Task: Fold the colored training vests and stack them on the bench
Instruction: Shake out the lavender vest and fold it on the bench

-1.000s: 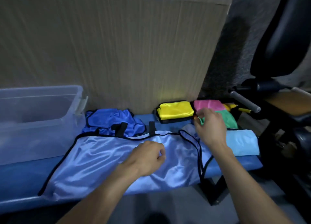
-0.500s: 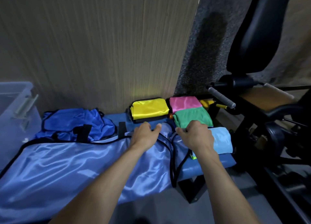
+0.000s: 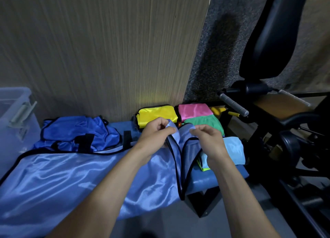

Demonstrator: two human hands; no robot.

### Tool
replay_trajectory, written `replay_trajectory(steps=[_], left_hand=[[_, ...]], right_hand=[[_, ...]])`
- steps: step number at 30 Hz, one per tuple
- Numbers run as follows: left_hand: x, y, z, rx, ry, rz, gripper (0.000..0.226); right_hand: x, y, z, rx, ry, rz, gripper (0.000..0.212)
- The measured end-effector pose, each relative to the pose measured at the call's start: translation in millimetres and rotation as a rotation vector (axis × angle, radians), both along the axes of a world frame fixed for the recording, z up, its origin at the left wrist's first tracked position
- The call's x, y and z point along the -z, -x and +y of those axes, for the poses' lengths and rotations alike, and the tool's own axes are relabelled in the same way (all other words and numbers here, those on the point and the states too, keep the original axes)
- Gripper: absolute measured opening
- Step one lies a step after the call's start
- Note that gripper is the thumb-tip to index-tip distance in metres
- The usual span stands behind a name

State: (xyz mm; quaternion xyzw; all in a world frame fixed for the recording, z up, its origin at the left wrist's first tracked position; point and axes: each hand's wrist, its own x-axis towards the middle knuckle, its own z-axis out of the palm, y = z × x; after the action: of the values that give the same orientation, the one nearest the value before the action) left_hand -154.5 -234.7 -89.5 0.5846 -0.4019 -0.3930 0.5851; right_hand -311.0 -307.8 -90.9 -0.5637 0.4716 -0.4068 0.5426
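Four folded vests [image 3: 198, 118] behind hands; plastic bin [image 3: 12, 112] left.

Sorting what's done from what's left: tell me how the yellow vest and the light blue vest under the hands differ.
The yellow vest is folded into a small packet; the light blue vest lies spread along the bench. The yellow vest sits untouched by the wall; the light blue vest has its straps pinched by the left hand and right hand. Both are shiny with dark trim.
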Motion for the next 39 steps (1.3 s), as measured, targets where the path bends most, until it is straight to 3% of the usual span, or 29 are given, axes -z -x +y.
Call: replay_trajectory(steps=[5,9,14,16,19,23,27,31,34,39], left_hand=[[-8,5,15,-0.016,0.190,-0.203,0.014],[-6,9,17,-0.081,0.248,-0.316,0.012],[3,14,18,-0.100,0.260,-0.533,0.026],[7,12,16,-0.159,0.247,-0.534,0.030],[7,8,15,-0.171,0.226,-0.442,0.037],[0,-1,15,-0.013,0.107,-0.327,0.042],[3,-11,12,0.123,0.083,-0.353,0.012],[6,-13,11,-0.013,0.094,-0.369,0.038],[4,-13,11,-0.054,0.067,-0.379,0.041],[1,-10,13,-0.107,0.058,-0.372,0.039]], right_hand=[[-9,3,8,-0.031,-0.099,-0.173,0.020],[-9,0,15,-0.047,-0.041,-0.183,0.006],[-11,0,24,-0.130,-0.058,-0.231,0.028],[-15,3,30,-0.261,-0.030,-0.242,0.035],[-13,7,34,-0.368,0.163,-0.047,0.049],[-11,13,33,-0.451,0.353,0.073,0.051],[-11,18,34,-0.528,0.399,0.112,0.051],[-9,20,33,-0.370,0.565,0.276,0.037],[-9,19,32,-0.289,0.725,0.331,0.017],[-12,17,33,-0.283,0.917,0.444,0.027]])
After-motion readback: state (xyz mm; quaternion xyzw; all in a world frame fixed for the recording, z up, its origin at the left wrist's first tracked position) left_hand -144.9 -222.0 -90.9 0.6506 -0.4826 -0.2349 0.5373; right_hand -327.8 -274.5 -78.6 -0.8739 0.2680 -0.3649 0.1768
